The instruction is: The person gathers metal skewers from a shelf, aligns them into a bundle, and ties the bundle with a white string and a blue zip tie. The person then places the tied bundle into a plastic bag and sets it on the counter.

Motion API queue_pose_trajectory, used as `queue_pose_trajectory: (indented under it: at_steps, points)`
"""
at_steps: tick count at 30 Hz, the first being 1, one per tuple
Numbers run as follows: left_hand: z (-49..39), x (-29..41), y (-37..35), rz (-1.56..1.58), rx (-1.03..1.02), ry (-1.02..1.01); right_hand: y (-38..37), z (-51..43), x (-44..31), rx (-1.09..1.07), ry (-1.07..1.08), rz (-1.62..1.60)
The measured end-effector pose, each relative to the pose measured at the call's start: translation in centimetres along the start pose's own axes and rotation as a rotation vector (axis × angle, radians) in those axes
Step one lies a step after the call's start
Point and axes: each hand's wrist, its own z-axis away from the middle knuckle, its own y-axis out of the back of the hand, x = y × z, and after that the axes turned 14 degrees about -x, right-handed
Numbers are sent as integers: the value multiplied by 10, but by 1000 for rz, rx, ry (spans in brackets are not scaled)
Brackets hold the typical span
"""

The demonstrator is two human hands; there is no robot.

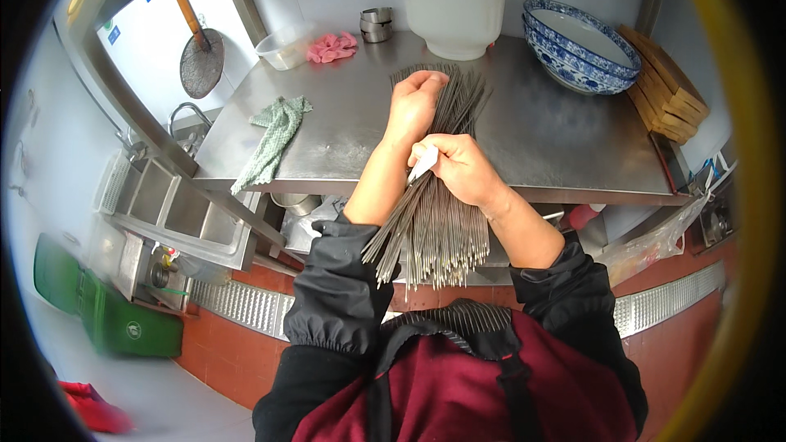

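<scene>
A thick bundle of thin metal skewers (451,233) lies across the front edge of the steel worktop, its near ends fanned out over the edge toward my body. On the far part of the bundle is my left hand (417,101), fingers curled onto the skewers; its fingertips are partly hidden. Closer to me, my right hand (460,166) pinches a white strip (424,164) against the middle of the bundle. Whether the strip goes all round the skewers is hidden. Some skewers splay off to the left below the strip.
The steel worktop (344,135) holds a green cloth (276,135), a plastic bowl (285,49), pink gloves (331,48), metal rings (376,26), a white container (454,6), blue-and-white bowls (577,55) and wooden blocks (666,86). At left are sinks (190,209) and a green bin (123,313).
</scene>
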Motion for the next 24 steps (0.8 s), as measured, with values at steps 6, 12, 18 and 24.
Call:
queue_pose_trajectory:
  at_steps: [6,12,18,24]
  points:
    - [64,9,23,0,-150,75,2,2,2,0,-61,-144]
    - [105,6,34,-113,-223,-32,-2,1,2,79,-36,-13]
    - [109,12,34,-453,-91,-265,-6,0,3,134,-62,-28]
    - [120,2,27,-124,-35,-140,5,-1,0,-5,-106,-167]
